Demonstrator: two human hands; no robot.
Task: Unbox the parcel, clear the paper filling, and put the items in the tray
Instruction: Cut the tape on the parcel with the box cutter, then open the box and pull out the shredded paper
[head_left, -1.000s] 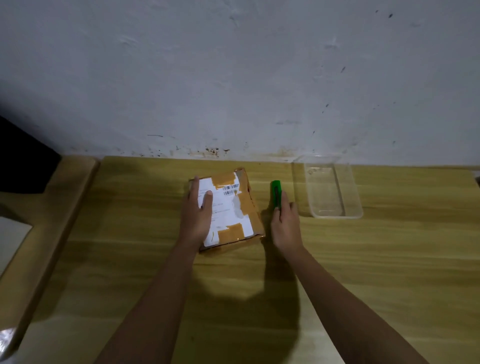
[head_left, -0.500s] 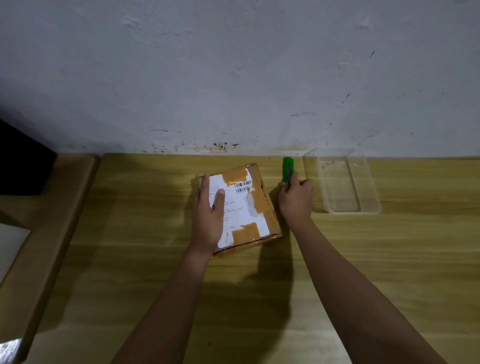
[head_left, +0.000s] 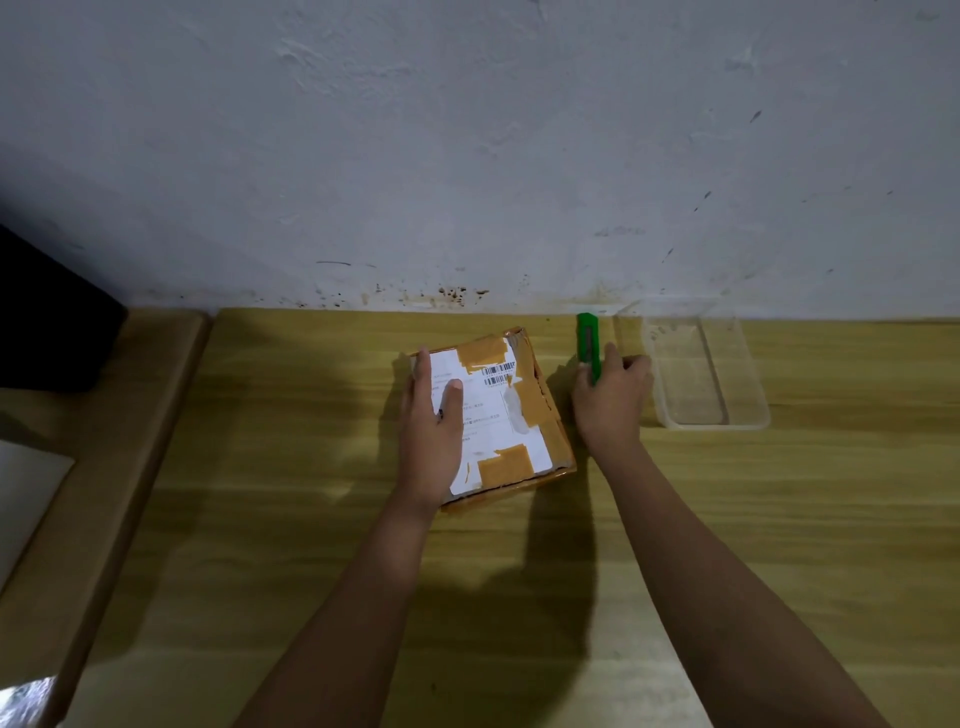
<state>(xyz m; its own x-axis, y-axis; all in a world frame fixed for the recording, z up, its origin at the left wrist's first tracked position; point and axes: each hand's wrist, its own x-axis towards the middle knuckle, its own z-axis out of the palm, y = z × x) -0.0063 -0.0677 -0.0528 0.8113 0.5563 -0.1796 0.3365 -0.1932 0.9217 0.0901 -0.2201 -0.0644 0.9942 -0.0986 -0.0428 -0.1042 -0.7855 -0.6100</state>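
Observation:
A brown cardboard parcel (head_left: 519, 410) with a white shipping label and tan tape lies closed on the wooden table. My left hand (head_left: 434, 431) rests flat on its left half, fingers spread. To the parcel's right, my right hand (head_left: 610, 400) curls its fingers around a green utility knife (head_left: 588, 338), whose far end points toward the wall. A clear plastic tray (head_left: 753, 410) sits just right of that hand with nothing in it.
A white wall runs close behind the wooden table (head_left: 779, 519). At the left stands a lower wooden surface (head_left: 104, 467) with a dark object (head_left: 47, 322) at its back and a white sheet (head_left: 26, 493).
My right hand has closed around the green knife. The left hand stays flat on the parcel. The camera has shifted, so everything sits a little further right.

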